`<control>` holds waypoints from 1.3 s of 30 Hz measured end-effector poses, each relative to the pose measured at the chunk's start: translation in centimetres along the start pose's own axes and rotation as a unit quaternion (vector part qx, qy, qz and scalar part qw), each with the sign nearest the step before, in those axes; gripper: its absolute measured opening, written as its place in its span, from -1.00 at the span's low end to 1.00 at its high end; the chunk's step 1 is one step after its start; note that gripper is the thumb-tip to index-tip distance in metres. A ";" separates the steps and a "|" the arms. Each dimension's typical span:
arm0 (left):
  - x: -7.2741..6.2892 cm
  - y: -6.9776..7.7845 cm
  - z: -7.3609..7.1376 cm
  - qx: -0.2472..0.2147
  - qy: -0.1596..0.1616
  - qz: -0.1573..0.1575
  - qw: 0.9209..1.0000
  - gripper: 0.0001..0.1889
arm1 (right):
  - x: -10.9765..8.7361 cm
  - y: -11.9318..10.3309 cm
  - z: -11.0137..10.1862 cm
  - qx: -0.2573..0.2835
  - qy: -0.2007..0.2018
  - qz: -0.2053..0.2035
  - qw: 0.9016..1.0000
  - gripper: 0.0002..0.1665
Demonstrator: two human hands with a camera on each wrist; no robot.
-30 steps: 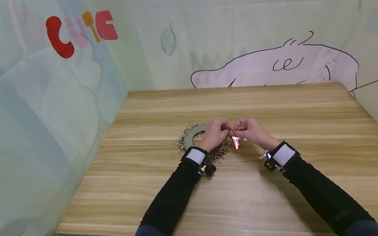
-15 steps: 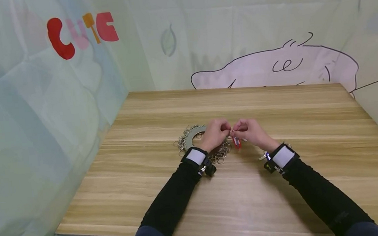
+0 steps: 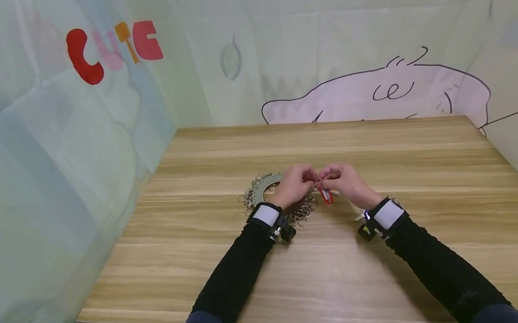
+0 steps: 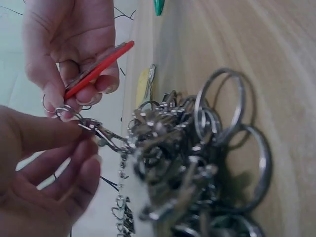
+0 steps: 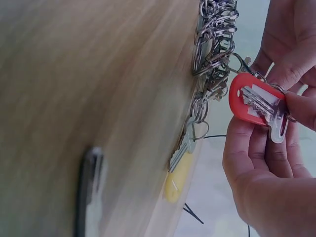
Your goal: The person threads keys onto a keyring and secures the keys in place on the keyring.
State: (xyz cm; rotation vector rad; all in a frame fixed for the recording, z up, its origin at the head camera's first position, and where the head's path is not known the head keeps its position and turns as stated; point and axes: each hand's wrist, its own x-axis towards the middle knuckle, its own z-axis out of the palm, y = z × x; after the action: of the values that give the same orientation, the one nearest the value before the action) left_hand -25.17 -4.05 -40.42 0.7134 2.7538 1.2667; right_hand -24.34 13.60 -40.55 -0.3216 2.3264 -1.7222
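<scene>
Over the table's middle my two hands meet. My left hand (image 3: 295,185) pinches a small metal clasp (image 4: 101,132) between thumb and fingers; the clasp joins the crowded rings and clips on a flat grey ring-shaped key holder (image 3: 259,190). In my right hand (image 3: 346,183) are a red key tag (image 5: 240,101) and a silver key (image 5: 260,104), pinched at their split ring (image 4: 66,111), which touches the clasp. Whether the ring is hooked into the clasp cannot be told. In the head view, my left hand and wrist hide part of the holder.
A yellow key tag (image 5: 177,178) with a key hangs among the holder's rings. A blurred dark, metallic item (image 5: 91,192) lies on the wooden table (image 3: 192,251). Something green (image 4: 158,7) lies farther off. Printed cloth (image 3: 210,46) stands behind and left.
The red key tag has turned and tilted a little below my right fingers. Both hands stay nearly in place, still together at the split ring. The head view has shifted slightly.
</scene>
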 end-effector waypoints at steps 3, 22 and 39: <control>-0.1 -0.1 0.0 -0.015 -0.003 0.012 1.000 -0.87 | 0.0 0.1 0.0 0.010 0.000 0.004 1.000 -0.70; -0.2 -0.3 -0.2 -0.026 -0.009 0.013 1.000 -0.84 | -0.2 0.2 -0.1 0.037 -0.005 0.007 0.999 -0.80; -0.5 -0.4 -0.2 -0.043 0.008 0.013 0.999 -0.84 | -0.3 0.1 0.2 0.027 -0.014 -0.013 0.999 -0.72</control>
State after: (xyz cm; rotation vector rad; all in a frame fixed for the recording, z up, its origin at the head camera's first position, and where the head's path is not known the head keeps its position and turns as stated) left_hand -24.93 -4.63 -40.64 0.7380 2.6922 1.3927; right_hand -24.03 13.56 -40.65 -0.3663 2.2610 -1.7775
